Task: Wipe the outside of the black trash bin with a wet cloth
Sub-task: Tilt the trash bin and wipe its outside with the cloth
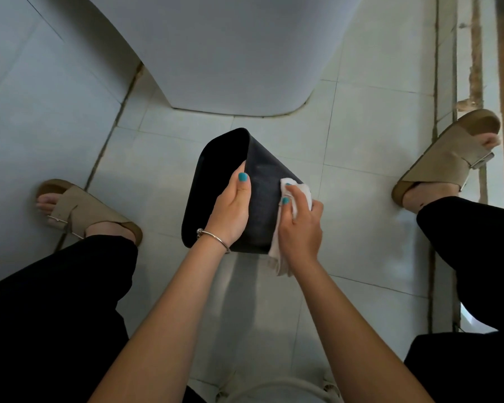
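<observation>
Mid-wipe: left hand point(230, 207) grips tilted bin point(262, 181) rim; right hand point(301, 225) clutches cloth point(298, 189) against its side. Next: rotate bin, judging unwiped faces remain.

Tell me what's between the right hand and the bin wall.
The white cloth: the right hand presses it against the black bin wall, seen from the head camera.

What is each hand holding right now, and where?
Left hand grips the black bin by its rim. Right hand holds the white cloth, bunched, against the bin's side.

Pale tiled floor point(370, 135) beneath white toilet base point(230, 53)
</observation>
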The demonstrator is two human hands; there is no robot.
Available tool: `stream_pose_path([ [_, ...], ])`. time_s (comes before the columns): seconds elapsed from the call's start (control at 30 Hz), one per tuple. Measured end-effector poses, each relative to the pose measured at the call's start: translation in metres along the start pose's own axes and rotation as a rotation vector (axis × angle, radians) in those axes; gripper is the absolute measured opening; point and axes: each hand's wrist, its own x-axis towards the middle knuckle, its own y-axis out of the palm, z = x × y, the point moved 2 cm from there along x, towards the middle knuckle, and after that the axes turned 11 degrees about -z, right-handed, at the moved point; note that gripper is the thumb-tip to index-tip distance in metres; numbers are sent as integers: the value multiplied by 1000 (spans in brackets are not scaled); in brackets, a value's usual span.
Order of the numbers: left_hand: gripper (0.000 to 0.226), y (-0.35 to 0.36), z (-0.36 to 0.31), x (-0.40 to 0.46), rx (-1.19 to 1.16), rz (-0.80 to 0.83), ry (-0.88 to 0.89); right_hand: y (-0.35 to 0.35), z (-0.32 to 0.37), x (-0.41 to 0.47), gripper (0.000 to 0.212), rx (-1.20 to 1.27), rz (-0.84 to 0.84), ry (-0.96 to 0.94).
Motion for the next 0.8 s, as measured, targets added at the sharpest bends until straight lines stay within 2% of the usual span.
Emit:
stream_pose_path([
  [0.23, 46, 4, 0, -2, 34, -25, 15, 3, -41, 24, 35, -46, -47, 208],
  [0.4, 45, -4, 0, 1, 66, -59, -24, 5, -41, 25, 35, -37, -45, 242],
  [0.63, 38, 5, -5, 0, 68, -78, -2, -2, 8, -10, 34, 77, -29, 151],
  [0.73, 37, 2, -2, 0, 7, -139, -16, -5, 42, -33, 34, 136, 8, 30],
  [0.8, 36, -2, 2, 1, -42, -168, -92, -4, 63, -46, 34, 186, 47, -88],
])
